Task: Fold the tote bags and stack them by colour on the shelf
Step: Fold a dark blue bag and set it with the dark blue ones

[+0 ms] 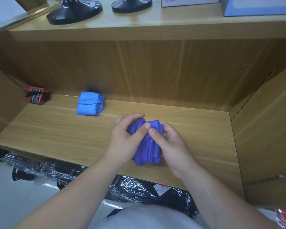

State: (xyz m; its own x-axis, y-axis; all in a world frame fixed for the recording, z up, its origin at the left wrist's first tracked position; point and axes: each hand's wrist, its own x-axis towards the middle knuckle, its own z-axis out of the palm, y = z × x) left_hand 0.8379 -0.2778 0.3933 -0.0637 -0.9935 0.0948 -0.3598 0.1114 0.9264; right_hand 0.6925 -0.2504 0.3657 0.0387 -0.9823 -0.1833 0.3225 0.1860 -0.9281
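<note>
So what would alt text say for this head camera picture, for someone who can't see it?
Two bare hands, left hand and right hand, grip a half-folded purple tote bag over a wooden shelf. Farther back lie a folded light blue tote bag and a red and black bundle.

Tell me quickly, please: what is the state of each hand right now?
Left hand: closed, gripping the purple tote bag.
Right hand: closed, pinching the same bag from the other side.
</note>
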